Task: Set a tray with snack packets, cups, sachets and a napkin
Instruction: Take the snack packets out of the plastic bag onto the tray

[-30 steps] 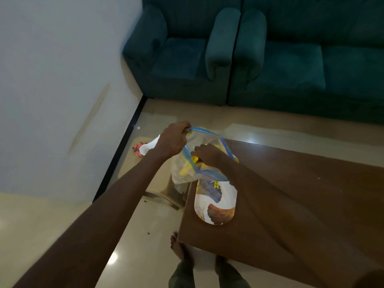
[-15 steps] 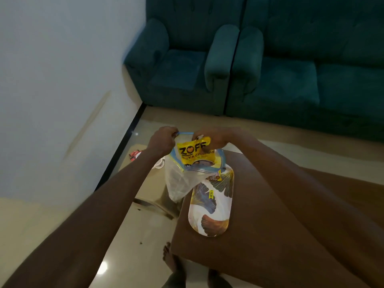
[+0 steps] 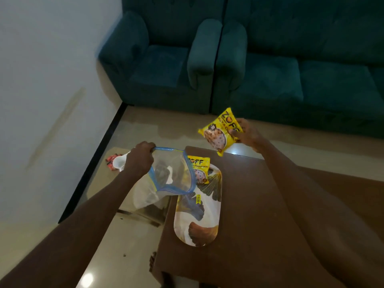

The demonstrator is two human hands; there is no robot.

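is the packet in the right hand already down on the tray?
No: the right hand holds the yellow packet in the air beyond the table's far edge, clear of the tray, where a second packet already lies.

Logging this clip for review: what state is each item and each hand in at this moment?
Clear zip-top plastic bag: open, held up by its rim, contents unclear.
Left hand: closed on the bag's rim.
Yellow snack packet in hand: sealed, held in the air above the table's far edge.
Right hand: gripping that packet.
Second yellow snack packet: lying on the tray's far end.
Oval patterned tray: flat on the brown wooden table.
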